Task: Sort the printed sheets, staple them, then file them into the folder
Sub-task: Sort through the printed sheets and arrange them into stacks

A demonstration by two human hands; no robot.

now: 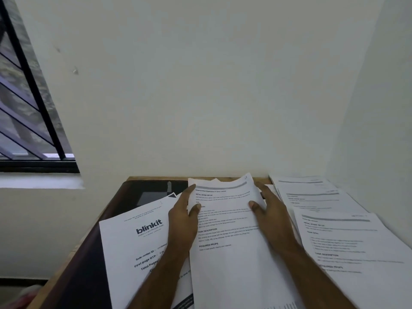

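While sorting appears under way, a stack [227, 230] of sheets at the table [142, 186] centre is gripped along both side edges by the left hand [181, 217] and right hand [270, 216], thumbs on top, probably to square it for stapling.

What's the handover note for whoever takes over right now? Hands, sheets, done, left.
Left hand grips the left edge of the middle stack, thumb on top.
Right hand holds its right edge the same way.
Blinkit cover sheet lies to the left; more printed sheets are spread to the right on the desk.
No stapler or folder in view.
Done: stack gathered.
Left: finish sorting, staple, file.
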